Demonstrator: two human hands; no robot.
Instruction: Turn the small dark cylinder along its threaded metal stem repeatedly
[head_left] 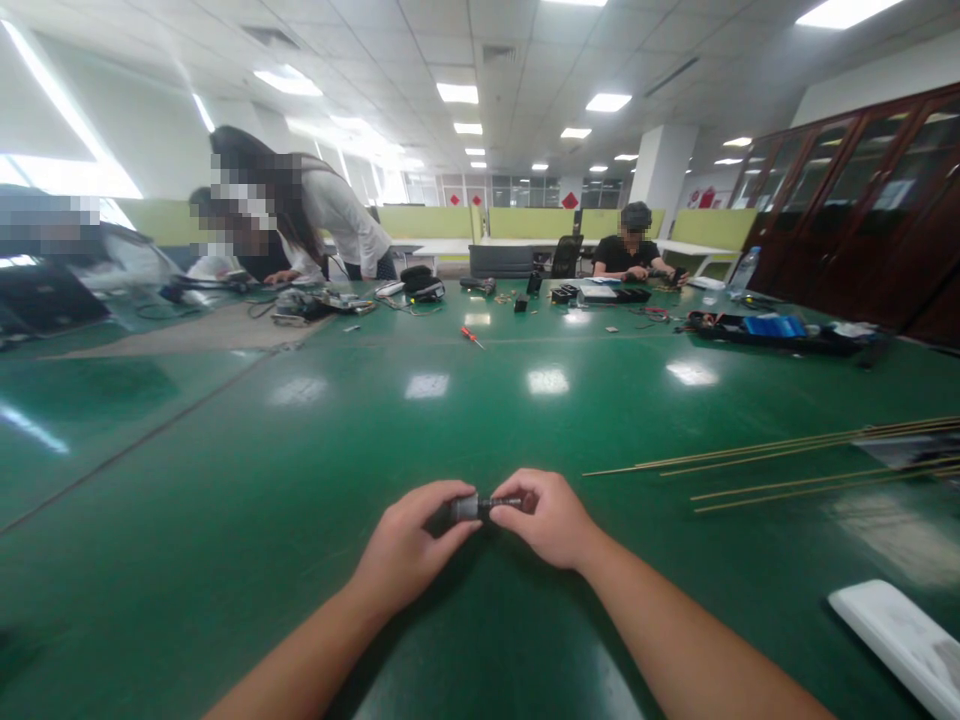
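Holding small grey-black part [466, 508] betw. L hand [405, 540] & R hand [553, 520], on or just over green worktop [315, 470], cannot tell which. Gripping grey end w/ L fingers, pinching thin dark end w/ R fingers. Lying to R: thin brass-coloured rods [750, 449], white obj. [892, 630] partly out of view. Lying farther off: red screwdriver [468, 333]. At far side: person in black top [611, 257].

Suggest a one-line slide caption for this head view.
Left hand and right hand hold a small grey-and-black piece over a green table, a red-handled screwdriver lying beyond.
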